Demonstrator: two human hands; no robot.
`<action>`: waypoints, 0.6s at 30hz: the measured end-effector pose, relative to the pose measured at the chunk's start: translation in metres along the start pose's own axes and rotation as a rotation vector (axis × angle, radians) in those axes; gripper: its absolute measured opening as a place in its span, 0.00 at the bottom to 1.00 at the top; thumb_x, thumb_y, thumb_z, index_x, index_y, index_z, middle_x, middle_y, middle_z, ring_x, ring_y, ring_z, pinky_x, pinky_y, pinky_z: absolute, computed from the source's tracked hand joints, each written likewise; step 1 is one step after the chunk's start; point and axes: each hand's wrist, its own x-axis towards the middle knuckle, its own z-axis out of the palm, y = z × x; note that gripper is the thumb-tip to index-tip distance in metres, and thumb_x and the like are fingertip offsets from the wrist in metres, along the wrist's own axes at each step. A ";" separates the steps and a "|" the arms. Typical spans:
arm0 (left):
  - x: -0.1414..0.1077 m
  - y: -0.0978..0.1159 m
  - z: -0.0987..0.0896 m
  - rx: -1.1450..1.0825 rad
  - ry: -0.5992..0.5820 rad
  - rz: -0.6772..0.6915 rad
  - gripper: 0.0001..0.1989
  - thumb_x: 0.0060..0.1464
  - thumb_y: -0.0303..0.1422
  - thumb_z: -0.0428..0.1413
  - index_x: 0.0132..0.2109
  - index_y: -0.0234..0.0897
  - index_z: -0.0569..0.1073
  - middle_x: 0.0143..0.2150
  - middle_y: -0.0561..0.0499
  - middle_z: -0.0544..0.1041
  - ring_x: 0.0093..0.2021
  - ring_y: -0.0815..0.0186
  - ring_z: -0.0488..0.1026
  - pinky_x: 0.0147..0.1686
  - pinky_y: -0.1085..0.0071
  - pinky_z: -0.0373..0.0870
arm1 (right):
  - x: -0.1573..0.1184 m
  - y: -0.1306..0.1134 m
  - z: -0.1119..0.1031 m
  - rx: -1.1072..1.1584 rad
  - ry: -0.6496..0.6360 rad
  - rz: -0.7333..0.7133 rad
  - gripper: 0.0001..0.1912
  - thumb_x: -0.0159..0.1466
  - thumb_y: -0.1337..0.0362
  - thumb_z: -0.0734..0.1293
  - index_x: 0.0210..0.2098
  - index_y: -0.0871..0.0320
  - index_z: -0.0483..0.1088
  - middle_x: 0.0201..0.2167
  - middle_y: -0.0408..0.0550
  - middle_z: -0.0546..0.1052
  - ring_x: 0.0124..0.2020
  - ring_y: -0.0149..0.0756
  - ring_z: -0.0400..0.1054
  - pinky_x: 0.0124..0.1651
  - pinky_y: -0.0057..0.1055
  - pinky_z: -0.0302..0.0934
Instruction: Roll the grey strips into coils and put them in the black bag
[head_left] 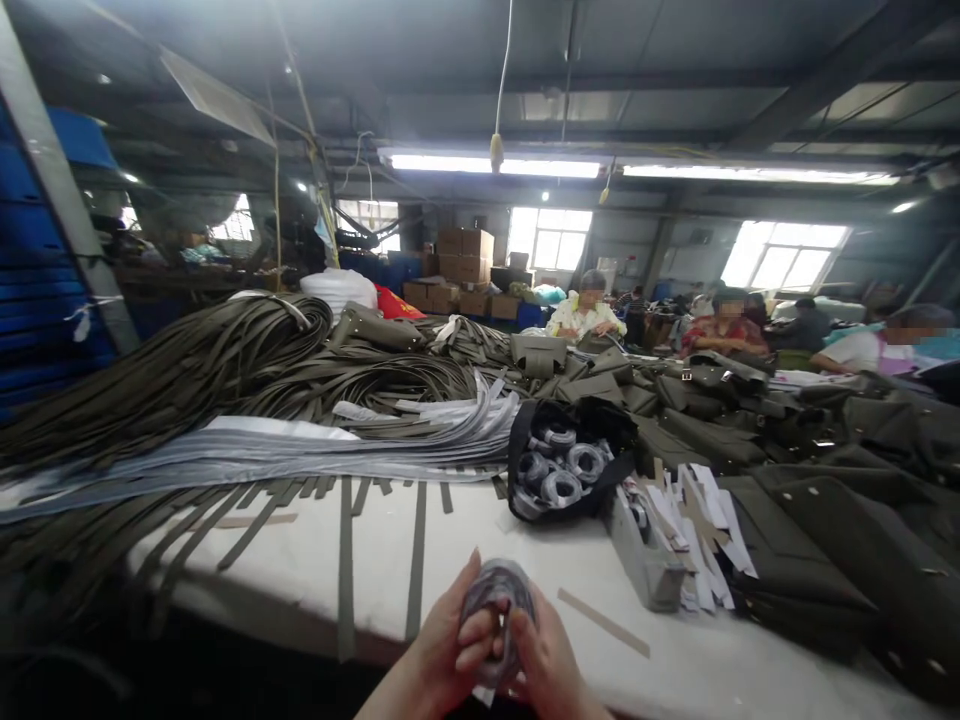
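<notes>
A coil of thin grey strip (pixel 496 580) is held between both hands, low at the table's front edge. My left hand (pixel 454 630) grips its left side, with fingertips curled into the hole of the ring. My right hand (pixel 544 645) closes on the right side, the thumb over the face of the coil. A pale loose end hangs below it. Beyond the hands, a black bag (pixel 525 508) stands with its mouth open, and several similar grey coils (pixel 561 487) lie in it.
Right of the bag stands a grey tape dispenser (pixel 649 570) beside white paper strips (pixel 705 540). A brown strip (pixel 604 622) lies on the white table (pixel 300 570). Dark green straps (pixel 187 370) pile at left, green bag pieces (pixel 817 520) at right. Several people sit at the far side.
</notes>
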 end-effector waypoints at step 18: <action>-0.063 -0.116 -0.022 0.906 0.319 0.137 0.18 0.64 0.41 0.47 0.45 0.36 0.78 0.44 0.46 0.80 0.44 0.62 0.76 0.47 0.68 0.69 | -0.084 0.037 -0.021 -0.075 -0.621 0.424 0.24 0.58 0.48 0.68 0.45 0.61 0.73 0.37 0.45 0.77 0.36 0.37 0.70 0.41 0.30 0.64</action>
